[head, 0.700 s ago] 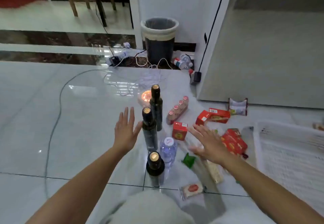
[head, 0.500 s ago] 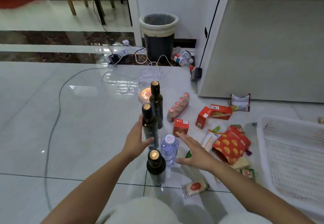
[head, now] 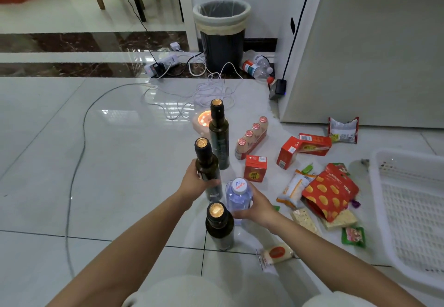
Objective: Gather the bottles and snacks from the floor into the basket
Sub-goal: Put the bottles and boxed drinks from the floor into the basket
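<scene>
A thin grey cable (head: pixel 80 153) curves across the glossy white tile floor (head: pixel 72 186) at left. To its right we see the person's left hand (head: pixel 193 184) gripping a dark glass bottle with a gold cap (head: pixel 207 162), fingers curled round its lower body. It is the middle of three such bottles standing upright in a row. A second dark gold-capped bottle (head: pixel 219 138) stands just behind it and a third (head: pixel 219 225) stands nearest the camera.

Just beside the held bottle stands a clear plastic water bottle with a white cap (head: pixel 239 195). The right hand (head: pixel 260 207) holds it from the right, thumb and fingers wrapped round its sides.

Against the wall behind stands a black waste bin with a pale liner (head: pixel 222 38). Farther right, a wrapped pack of four small pale drink bottles with red foil lids (head: pixel 252 137) lies on the tiles, a small red carton (head: pixel 255 168) near it. Beyond are two red cardboard boxes (head: pixel 304 147) meeting at a corner.

Snacks lie scattered next: an orange-and-white wrapper (head: pixel 294 188), a red pouch printed with yellow crisps (head: pixel 330 192), cracker packs (head: pixel 305 220) and a small green packet (head: pixel 353 236).

At far right we find the white perforated plastic basket (head: pixel 378 198) on the floor, well apart from the bottles.
</scene>
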`<state>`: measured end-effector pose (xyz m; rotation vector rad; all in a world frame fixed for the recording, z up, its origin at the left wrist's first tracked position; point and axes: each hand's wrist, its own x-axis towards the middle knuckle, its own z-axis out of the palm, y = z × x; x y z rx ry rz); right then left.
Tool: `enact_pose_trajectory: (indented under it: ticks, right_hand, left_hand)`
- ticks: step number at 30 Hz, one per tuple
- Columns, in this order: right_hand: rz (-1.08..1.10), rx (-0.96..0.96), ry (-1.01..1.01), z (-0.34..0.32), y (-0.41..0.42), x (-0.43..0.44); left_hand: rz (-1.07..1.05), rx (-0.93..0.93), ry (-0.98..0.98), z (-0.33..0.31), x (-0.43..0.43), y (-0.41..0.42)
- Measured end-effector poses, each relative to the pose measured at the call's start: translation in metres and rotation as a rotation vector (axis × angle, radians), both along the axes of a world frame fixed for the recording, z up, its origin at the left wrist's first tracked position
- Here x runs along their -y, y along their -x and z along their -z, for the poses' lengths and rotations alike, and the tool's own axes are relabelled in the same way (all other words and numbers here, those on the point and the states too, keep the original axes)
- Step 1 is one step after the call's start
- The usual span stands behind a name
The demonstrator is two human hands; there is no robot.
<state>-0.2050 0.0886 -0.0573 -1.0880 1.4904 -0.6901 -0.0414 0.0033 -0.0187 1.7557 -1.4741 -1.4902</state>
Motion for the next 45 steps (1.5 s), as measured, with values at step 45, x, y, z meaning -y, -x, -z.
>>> enact_pose_trajectory:
  ticks: [45]
  right_hand:
    - [1.448, 0.188, 0.108, -0.091, 0.327, -0.194]
  left_hand:
    - [0.753, -0.13, 0.387, -0.138, -0.038, 0.265]
